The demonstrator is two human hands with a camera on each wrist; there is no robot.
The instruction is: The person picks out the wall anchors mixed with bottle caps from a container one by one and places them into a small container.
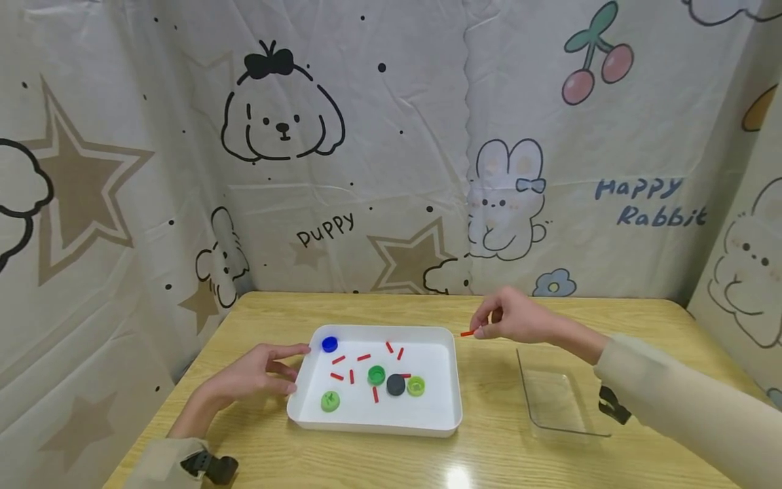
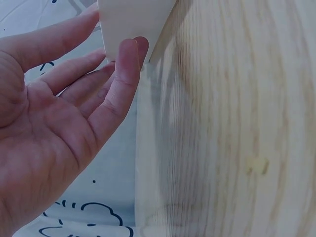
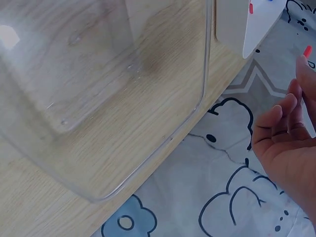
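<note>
past a cloth sleeve (image 1: pixel 690 404), the right grip (image 1: pixel 516 317) pinches a slim red stick (image 1: pixel 467 333).

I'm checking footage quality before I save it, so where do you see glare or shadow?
Head view: a bright glare spot on the table at the bottom edge of the picture; left wrist view: a soft shadow on the wood by the tray; right wrist view: a pale glare patch at upper left, over the clear box.

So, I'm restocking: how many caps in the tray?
5: blue cap, far left; light green cap, near left; green cap, centre; dark cap and lime cap, right of centre.
</note>
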